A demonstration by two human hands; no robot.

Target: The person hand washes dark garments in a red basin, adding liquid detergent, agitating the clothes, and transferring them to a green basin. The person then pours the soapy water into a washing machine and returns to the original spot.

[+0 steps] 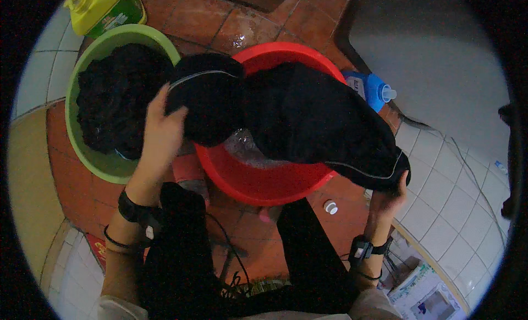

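Observation:
A dark garment with thin pale piping (pixel 313 109) is stretched across a red plastic basin (pixel 268 192). Its left end is in my left hand (pixel 163 130), near the rim of a green plastic basin (pixel 76 146). At the lower right, my right hand (pixel 394 196) grips the other end, beyond the red rim. Sudsy water (pixel 251 148) shows below the cloth in the red basin; the garment hides the rest. Bunched dark cloth (pixel 123 97) fills much of the green basin.
A yellow and green jug (pixel 103 10) stands behind the green basin. A blue bottle (pixel 369 89) is at the red basin's right. A white cap (pixel 331 207) lies on the red-brown tile floor (pixel 247 225). A cable (pixel 474 175) runs along the white wall tiles.

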